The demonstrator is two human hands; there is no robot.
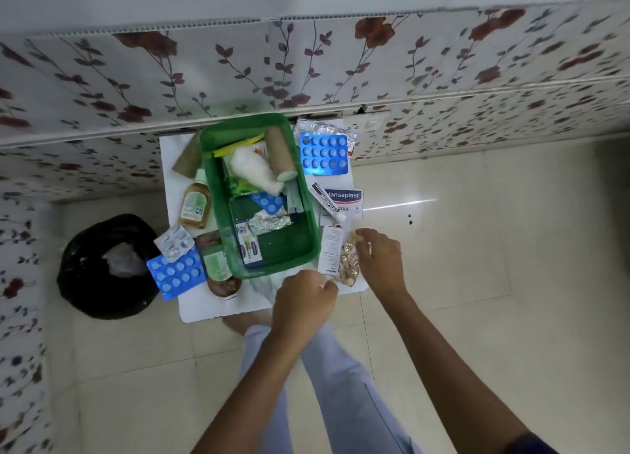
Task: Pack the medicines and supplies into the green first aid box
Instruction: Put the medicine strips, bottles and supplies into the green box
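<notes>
The green first aid box [308,245] stands on a small white table [204,303]. Inside it lie a white gauze roll [254,170], a brown bandage roll [279,153], a blue blister pack and plaster packets. My right hand [380,254] pinches the top of a clear strip of tan pills [348,264] just right of the box. My left hand [303,300] is at the strip's lower end, fingers curled, beside a white leaflet box [330,249]. Outside the box lie blue blister packs [324,153] [177,273], an amber bottle [194,208], a Hansaplast pack [344,199] and an ointment tube [327,203].
A black bin bag [105,266] sits on the tiled floor left of the table. A floral-covered bed edge [306,78] runs behind the table. A dark bottle with a green label [218,266] and a silver blister pack [174,242] lie at the box's near left. My legs are below the table.
</notes>
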